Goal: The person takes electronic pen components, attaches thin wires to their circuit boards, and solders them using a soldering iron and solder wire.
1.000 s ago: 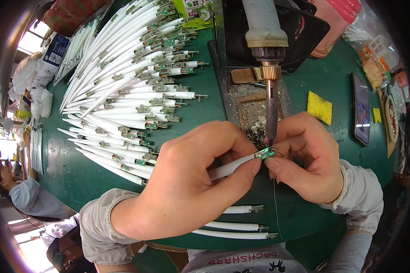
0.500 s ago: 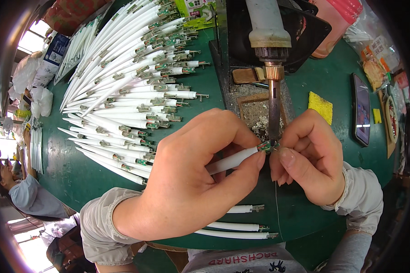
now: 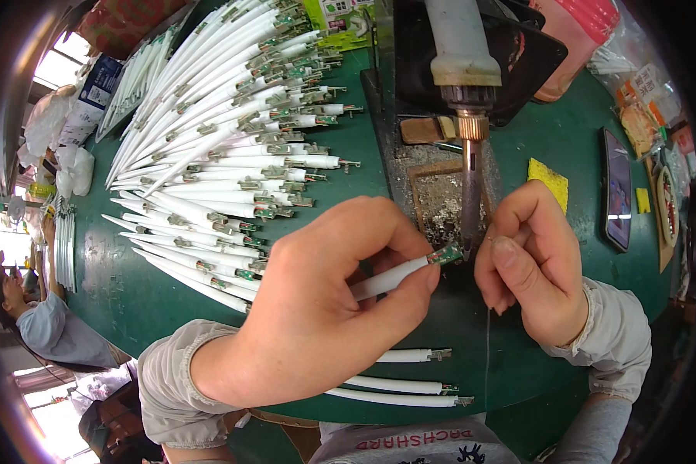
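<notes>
One white tube (image 3: 387, 280) is pinched in the left hand (image 3: 325, 317) so its green end meets the fixed iron (image 3: 470, 193), while solder wire (image 3: 487, 340) is fed by the right hand (image 3: 535, 267).

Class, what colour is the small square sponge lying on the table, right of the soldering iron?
Yellow. The sponge lies on the green table, seen in the head view.

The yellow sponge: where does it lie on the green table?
In the head view, the yellow sponge lies right of centre on the green table, between the soldering iron and the dark phone.
</notes>
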Tool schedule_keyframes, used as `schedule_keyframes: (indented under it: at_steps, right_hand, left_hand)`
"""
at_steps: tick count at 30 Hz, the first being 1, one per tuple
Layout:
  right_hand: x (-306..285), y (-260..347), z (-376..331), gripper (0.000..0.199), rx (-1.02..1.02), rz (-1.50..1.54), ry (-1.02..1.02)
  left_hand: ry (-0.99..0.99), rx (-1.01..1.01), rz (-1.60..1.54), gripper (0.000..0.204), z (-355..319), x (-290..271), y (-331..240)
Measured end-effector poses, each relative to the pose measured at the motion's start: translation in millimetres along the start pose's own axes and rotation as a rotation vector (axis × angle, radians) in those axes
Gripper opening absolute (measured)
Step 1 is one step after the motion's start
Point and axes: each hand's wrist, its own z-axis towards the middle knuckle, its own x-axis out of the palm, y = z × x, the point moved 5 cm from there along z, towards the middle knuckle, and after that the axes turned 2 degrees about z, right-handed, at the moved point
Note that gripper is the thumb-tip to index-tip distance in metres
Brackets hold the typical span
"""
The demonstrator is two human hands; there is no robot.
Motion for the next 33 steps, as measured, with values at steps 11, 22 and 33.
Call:
schedule_keyframes:
  at_steps: [11, 22, 33]
  right_hand:
    - [2.7, -6.4, -1.3, 0.011, -0.027, 0.000, 0.009]
    - [2.9, -12.6, 0.9, 0.013, -0.037, -0.058, 0.045]
    - [13.9, -2.0, -4.2, 0.006, -0.174, -0.064, 0.130]
  left_hand:
    - [-0.033, 0.429, 0.359, 0.016, -19.3, 25.9, 2.1]
    - [-0.535, 0.527, 1.053, 0.010, -1.2, -68.4, -11.0]
    - [-0.635, 0.121, 1.492, 0.010, 25.6, -209.8, 41.0]
